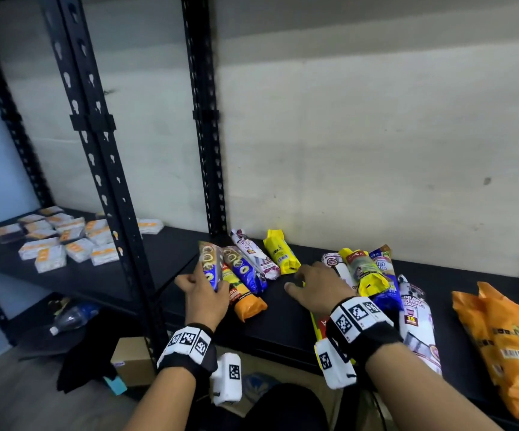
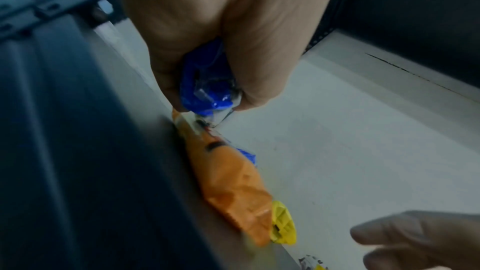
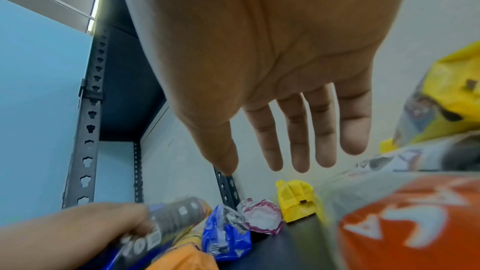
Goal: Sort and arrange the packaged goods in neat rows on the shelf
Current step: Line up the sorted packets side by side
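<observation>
Black shelf [image 1: 286, 309] against a pale wall, rolled packs scattered along it. Left hand [image 1: 203, 295] grips a blue roll [image 1: 211, 264], fingers curled round its lower end (tilted up off the shelf), an orange roll [image 1: 247, 303] just beside them. Right hand [image 1: 317, 284] hovers flat, fingers straight and slightly apart, a yellow roll [image 1: 281, 251] just beyond its fingertips.

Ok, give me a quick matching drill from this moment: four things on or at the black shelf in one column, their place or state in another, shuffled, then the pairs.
Things:
1. blue plastic-wrapped roll with ring pictures
2. yellow plastic-wrapped roll
3. flat orange plastic packs
4. right hand

Place or state:
A. far right of the shelf
B. fingers straight, holding nothing
C. gripped in the left hand
D. lying near the back wall, ahead of the right hand

Pairs: 1-C, 2-D, 3-A, 4-B
</observation>
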Action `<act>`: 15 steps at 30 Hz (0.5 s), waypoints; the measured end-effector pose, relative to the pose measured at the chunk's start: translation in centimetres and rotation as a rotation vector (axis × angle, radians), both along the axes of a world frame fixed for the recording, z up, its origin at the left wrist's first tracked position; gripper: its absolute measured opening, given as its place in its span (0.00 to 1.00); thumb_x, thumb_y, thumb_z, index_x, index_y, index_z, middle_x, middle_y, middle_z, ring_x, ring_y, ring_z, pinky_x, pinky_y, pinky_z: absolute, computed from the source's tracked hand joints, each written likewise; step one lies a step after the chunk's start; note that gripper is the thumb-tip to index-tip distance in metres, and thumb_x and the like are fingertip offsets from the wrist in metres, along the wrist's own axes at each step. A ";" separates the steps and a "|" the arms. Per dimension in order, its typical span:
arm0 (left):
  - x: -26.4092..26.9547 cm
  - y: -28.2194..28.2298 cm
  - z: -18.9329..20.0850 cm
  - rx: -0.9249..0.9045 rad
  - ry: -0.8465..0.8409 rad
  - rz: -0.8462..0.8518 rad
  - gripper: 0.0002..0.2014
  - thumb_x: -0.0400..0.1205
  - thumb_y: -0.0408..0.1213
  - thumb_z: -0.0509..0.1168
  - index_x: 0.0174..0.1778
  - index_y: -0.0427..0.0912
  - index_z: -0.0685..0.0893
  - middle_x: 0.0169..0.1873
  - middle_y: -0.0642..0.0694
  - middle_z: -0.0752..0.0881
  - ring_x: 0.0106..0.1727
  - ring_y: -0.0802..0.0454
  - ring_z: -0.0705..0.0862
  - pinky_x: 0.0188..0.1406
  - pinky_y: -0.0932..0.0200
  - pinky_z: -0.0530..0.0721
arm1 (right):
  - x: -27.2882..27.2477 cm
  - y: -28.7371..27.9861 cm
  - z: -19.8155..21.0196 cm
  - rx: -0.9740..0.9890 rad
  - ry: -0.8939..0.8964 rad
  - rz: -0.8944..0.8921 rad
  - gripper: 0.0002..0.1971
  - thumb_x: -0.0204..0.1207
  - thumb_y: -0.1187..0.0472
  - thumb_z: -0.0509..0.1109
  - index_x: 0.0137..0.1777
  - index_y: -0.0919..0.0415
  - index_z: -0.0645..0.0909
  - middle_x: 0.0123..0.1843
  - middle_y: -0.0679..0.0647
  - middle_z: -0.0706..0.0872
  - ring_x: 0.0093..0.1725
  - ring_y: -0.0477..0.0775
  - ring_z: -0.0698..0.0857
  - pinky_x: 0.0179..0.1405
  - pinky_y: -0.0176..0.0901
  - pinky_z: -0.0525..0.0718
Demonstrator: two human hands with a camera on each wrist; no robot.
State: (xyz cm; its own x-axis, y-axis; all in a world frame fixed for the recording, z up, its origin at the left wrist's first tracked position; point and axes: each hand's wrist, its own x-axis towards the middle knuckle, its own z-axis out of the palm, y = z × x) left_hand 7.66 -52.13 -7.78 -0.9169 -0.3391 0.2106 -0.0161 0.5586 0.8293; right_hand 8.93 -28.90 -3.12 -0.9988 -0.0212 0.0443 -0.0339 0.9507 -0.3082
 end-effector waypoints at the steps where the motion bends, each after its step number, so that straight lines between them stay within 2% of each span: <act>1: 0.3 -0.3 -0.5 -0.014 -0.004 0.027 0.31 0.81 0.38 0.68 0.80 0.43 0.65 0.64 0.39 0.60 0.49 0.38 0.80 0.65 0.49 0.79 | -0.5 -0.6 0.2 0.003 -0.005 0.024 0.25 0.77 0.35 0.62 0.60 0.54 0.84 0.61 0.59 0.80 0.64 0.63 0.80 0.63 0.54 0.80; 4: 0.5 -0.8 -1.3 -0.118 -0.048 0.127 0.34 0.79 0.43 0.70 0.81 0.44 0.64 0.63 0.39 0.61 0.55 0.34 0.79 0.66 0.41 0.79 | -1.8 -2.6 0.2 -0.015 -0.037 0.102 0.22 0.78 0.38 0.64 0.54 0.56 0.86 0.55 0.59 0.87 0.58 0.61 0.84 0.53 0.46 0.80; 6: 0.5 -0.8 -1.2 -0.178 -0.099 0.175 0.35 0.79 0.46 0.70 0.80 0.45 0.64 0.64 0.39 0.62 0.59 0.33 0.75 0.66 0.40 0.76 | -2.4 -3.9 -0.3 -0.038 -0.071 0.135 0.21 0.78 0.40 0.66 0.56 0.56 0.86 0.54 0.57 0.88 0.57 0.59 0.85 0.51 0.45 0.80; 9: 0.5 -1.0 -1.2 -0.181 -0.142 0.209 0.35 0.78 0.46 0.70 0.80 0.47 0.63 0.64 0.39 0.60 0.61 0.34 0.72 0.65 0.40 0.76 | -3.4 -5.4 -1.1 -0.070 -0.056 0.113 0.21 0.78 0.42 0.67 0.62 0.57 0.84 0.55 0.57 0.89 0.57 0.58 0.85 0.54 0.46 0.84; 12: 0.5 -1.2 -1.7 -0.217 -0.133 0.232 0.35 0.78 0.45 0.69 0.80 0.51 0.63 0.64 0.41 0.59 0.60 0.35 0.71 0.61 0.40 0.79 | -5.3 -5.8 -1.1 -0.050 0.025 0.055 0.24 0.78 0.41 0.65 0.65 0.58 0.82 0.62 0.60 0.86 0.62 0.61 0.84 0.60 0.51 0.84; 15: 0.5 -1.0 -1.8 -0.297 -0.128 0.225 0.23 0.79 0.47 0.67 0.70 0.55 0.74 0.65 0.43 0.59 0.61 0.37 0.70 0.63 0.39 0.78 | -7.1 -5.8 -0.8 -0.019 0.017 0.034 0.26 0.79 0.41 0.64 0.69 0.59 0.80 0.69 0.64 0.80 0.67 0.65 0.80 0.66 0.52 0.80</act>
State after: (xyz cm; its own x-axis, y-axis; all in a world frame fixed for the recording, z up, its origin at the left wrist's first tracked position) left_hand 8.13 -53.17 -9.57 -0.8518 -0.4761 0.2187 -0.2581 0.7446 0.6156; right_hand 1.80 -34.75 -3.92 -0.9966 -0.0543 0.0620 -0.0716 0.9430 -0.3250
